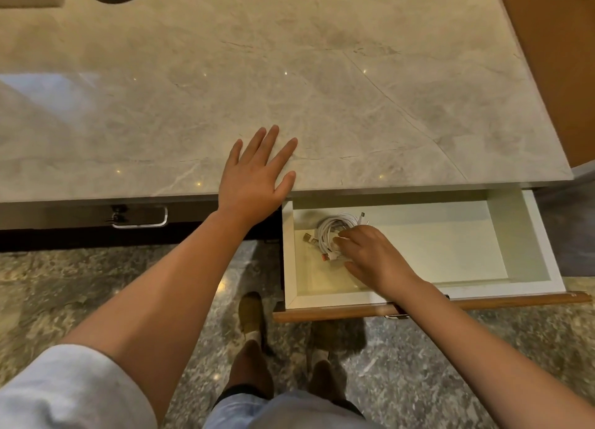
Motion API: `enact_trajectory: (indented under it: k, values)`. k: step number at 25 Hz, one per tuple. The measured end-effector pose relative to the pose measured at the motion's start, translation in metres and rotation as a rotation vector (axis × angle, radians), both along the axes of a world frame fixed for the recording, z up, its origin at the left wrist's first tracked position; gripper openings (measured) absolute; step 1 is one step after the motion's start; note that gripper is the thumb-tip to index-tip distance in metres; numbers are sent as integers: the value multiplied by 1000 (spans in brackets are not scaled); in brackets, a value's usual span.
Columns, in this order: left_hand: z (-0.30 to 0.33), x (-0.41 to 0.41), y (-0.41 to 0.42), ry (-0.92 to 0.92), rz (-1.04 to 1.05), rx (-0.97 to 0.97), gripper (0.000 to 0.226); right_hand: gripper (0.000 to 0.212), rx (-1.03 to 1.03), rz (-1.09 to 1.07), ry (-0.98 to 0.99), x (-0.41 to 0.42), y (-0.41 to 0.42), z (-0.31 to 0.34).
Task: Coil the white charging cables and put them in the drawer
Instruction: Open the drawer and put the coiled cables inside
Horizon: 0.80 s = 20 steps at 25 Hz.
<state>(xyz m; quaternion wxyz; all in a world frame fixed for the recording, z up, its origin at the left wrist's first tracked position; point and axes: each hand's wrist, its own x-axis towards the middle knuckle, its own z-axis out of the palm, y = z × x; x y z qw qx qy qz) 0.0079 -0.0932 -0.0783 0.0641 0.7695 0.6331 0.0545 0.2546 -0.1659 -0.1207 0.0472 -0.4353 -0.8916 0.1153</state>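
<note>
Placing coiled white charging cables in left rear of open drawer | our right hand fingertips on bundle, grip or mere touch: cannot tell | left hand flat, relaxed on marble top | step: deposit, we judge | next: let go, withdraw, shut drawer.

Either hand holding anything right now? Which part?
Left hand holds nothing; it lies flat on the countertop. Right hand has its fingers on the coiled white cables in the drawer; a real grip cannot be told.
</note>
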Motion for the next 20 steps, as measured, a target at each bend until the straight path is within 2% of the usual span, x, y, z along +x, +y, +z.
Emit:
enact_trajectory:
  k: [2, 8, 13, 16, 20]
  values:
    - [-1, 0, -1, 1, 4, 17, 54, 34, 4, -85, 50, 12, -7, 12]
    - [1, 2, 0, 30, 2, 13, 54, 56, 34, -309, -48, 15, -90, 40]
    - [3, 2, -1, 44, 16, -19, 54, 56, -10, -460, -197, 24, -186, 4]
    - [4, 2, -1, 30, 9, -27, 54, 59, -106, -575, -305, 16, -189, -17]
    - [5, 2, -2, 29, 3, -35, 54, 59, -147, -644, -280, -3, -172, -22]
